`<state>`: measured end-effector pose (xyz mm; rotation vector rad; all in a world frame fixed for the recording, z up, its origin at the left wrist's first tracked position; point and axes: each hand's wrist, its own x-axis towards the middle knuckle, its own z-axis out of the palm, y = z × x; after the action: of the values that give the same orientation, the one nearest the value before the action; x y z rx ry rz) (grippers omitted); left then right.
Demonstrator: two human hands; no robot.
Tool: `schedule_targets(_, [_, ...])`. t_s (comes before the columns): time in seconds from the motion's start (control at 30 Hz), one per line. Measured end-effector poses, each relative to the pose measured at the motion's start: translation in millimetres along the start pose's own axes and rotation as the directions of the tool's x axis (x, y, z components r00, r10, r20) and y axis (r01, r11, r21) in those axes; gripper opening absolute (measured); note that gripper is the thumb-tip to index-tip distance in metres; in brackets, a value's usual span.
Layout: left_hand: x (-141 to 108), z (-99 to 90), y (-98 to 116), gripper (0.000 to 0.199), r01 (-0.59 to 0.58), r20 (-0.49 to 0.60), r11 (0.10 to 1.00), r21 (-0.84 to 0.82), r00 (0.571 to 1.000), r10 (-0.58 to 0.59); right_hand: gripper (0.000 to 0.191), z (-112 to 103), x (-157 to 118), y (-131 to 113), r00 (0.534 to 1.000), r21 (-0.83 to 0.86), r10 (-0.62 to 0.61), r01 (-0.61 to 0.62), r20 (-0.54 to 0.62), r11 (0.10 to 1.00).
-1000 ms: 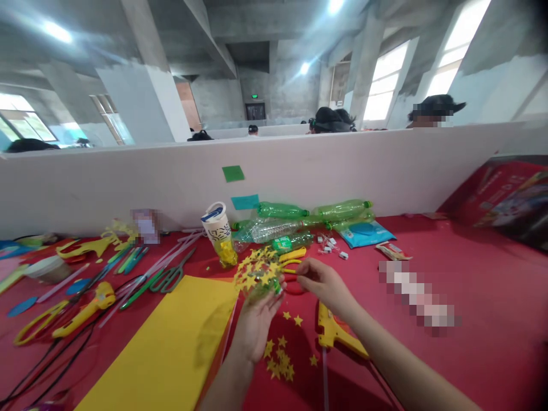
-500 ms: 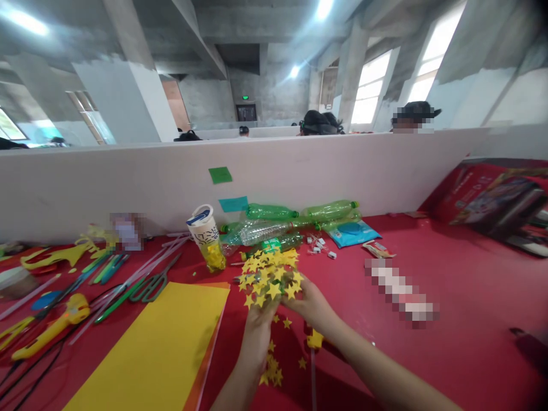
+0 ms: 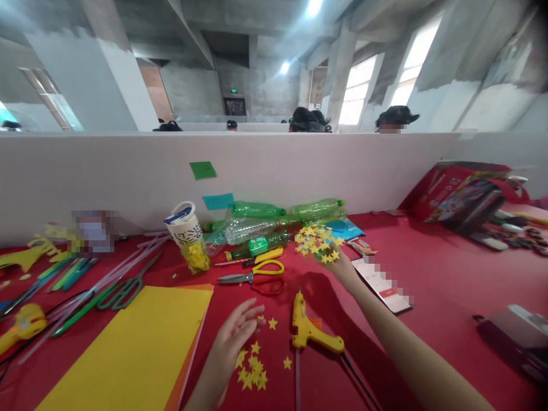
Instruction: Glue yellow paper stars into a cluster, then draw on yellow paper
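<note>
My right hand point(image 3: 339, 264) holds a cluster of yellow stars point(image 3: 317, 241) on something green, raised over the table near the blue packet point(image 3: 351, 229). Nothing is in my left hand point(image 3: 240, 331), whose fingers are apart beside several loose yellow stars point(image 3: 252, 371). Between my two arms lies a yellow glue gun point(image 3: 305, 328), with a pale stick running from its rear end. Pliers point(image 3: 244, 278) with yellow and red handles rest above my left hand, close to a yellow cutter point(image 3: 269, 255).
Plastic bottles point(image 3: 257, 228) lie by the white partition point(image 3: 128, 182), right of a printed cup point(image 3: 185, 231). Yellow sheets point(image 3: 128, 348), scissors point(image 3: 124, 292) and a second glue gun point(image 3: 25, 325) occupy the left. A red box point(image 3: 454, 191) stands at right.
My left hand has let go of the star cluster and moved down-left. My right hand has carried the cluster right and up, uncovering the pliers, cutter and glue gun. The view has shifted right.
</note>
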<state>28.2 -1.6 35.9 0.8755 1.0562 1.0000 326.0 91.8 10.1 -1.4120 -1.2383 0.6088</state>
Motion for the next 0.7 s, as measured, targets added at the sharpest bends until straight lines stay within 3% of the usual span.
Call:
schedule_targets(0.13, [-8, -19.2, -3, 0.037, 0.062, -0.042, 0.998, 0.025, 0.997, -0.061, 0.028, -17, 22, 42, 0.997, -0.071, 0.06, -0.062, -0.04, 0.996])
schedule_targets(0.27, [-7, -29.6, -11, 0.038, 0.076, -0.065, 0.996, 0.041, 0.995, -0.073, 0.028, -16, 28, 63, 0.992, -0.1, 0.091, -0.099, -0.088, 0.99])
schedule_targets(0.47, [-3, -37.0, -19, 0.036, 0.046, -0.079, 0.993, 0.105, 0.996, -0.038, 0.029, -17, 33, 71, 0.988, -0.145, 0.105, -0.12, -0.111, 0.982])
schedule_targets(0.7, [-1, -36.5, -24, 0.035, 0.068, -0.081, 0.993, 0.096, 0.995, -0.06, 0.029, -15, 69, 70, 0.998, -0.215, 0.053, -0.057, -0.027, 0.975])
